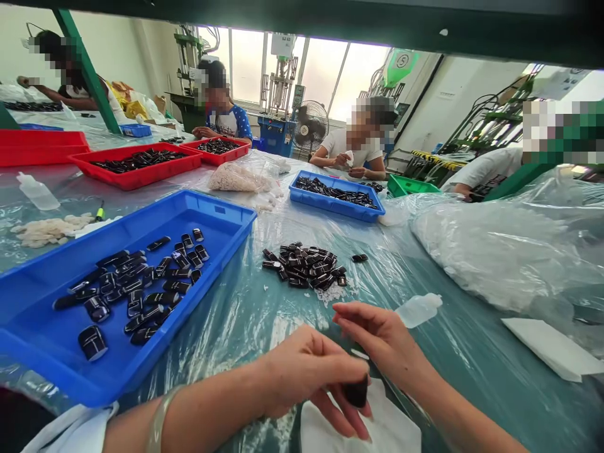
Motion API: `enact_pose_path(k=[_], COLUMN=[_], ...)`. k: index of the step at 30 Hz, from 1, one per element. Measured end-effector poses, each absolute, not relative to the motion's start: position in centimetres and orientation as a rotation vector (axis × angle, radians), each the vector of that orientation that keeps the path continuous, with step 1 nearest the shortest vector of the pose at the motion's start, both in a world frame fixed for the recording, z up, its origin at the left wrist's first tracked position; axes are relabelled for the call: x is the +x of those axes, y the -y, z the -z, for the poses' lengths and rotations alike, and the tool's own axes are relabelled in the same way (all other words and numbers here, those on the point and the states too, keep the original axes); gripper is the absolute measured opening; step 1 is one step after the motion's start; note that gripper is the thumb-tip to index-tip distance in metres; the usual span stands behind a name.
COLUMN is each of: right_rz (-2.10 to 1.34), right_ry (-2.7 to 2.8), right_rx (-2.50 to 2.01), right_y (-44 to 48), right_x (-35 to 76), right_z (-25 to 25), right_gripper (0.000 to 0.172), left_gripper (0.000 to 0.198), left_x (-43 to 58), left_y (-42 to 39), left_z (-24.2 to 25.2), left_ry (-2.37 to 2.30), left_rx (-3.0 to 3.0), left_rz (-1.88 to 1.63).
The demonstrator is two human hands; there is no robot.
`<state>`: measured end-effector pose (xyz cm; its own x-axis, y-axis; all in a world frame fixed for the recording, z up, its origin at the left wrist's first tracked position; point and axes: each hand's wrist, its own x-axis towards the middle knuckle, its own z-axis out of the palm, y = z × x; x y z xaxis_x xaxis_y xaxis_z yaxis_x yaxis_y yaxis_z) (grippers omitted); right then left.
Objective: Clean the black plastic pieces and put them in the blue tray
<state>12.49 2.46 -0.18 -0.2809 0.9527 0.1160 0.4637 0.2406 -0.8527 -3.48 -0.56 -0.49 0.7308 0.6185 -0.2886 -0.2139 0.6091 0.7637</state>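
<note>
My left hand (pixel 315 372) grips a small glossy black piece (pixel 356 392) between thumb and fingers, above a white cloth or paper (pixel 361 425) on the table. Close by on the right is my right hand (pixel 383 345), its fingers stretched forward with nothing visible in them. A small white sliver (pixel 359 354) shows between the two hands; whether it is attached to anything I cannot tell. Beyond my hands lies a loose pile of black pieces (pixel 306 264), with white crumbs at its near side. One black piece (pixel 359 258) lies apart to the right.
A blue tray (pixel 207 277) with scattered black pieces stands at left. A white squeeze bottle (pixel 419 309) lies right of my hands, near folded white paper (pixel 552 346) and a big clear plastic bag (pixel 491 251). Another blue tray (pixel 337 204) and red trays (pixel 136 176) stand farther off; several people sit around.
</note>
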Motion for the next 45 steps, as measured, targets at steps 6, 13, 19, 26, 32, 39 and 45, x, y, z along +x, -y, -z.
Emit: enact_pose_path(k=[6,13,19,26,32,39,45], right_rz=[-0.694,-0.487,-0.486,-0.734,-0.904,-0.975,-0.944], right_ry=[2.273,2.642,2.663,2.242,1.910,1.686,1.791], right_rx=[-1.145,-1.056,-1.129,-1.263,-1.311,-1.148,-1.108], right_y=[-5.3,-8.0,-8.8,-5.6,-0.6,1.9,2.2], right_x=[7.8,3.1,2.1,8.5,13.9,13.8,13.6], right_z=[1.2,2.4,2.6,0.3,-0.2,0.1,-0.9], right_gripper=[0.015,0.021,0.025,0.018,0.021,0.008,0.012], left_gripper=[0.029,0.030,0.029,0.027,0.018,0.017,0.014], left_x=[-3.5,-3.8,-3.9,-3.6,-3.5,-3.5,-3.6], left_y=[0.9,1.0,0.8,0.3,0.5,0.4,0.4], left_z=[1.7,2.0,2.1,1.4,1.5,1.5,1.2], left_ry=[-0.552,-0.579,-0.575,-0.713,-0.839,-0.825,-0.809], left_rx=[0.880,0.978,0.960,0.927,1.100,1.241,1.287], left_rz=[-0.398,-0.411,-0.395,-0.431,-0.470,-0.464,-0.488])
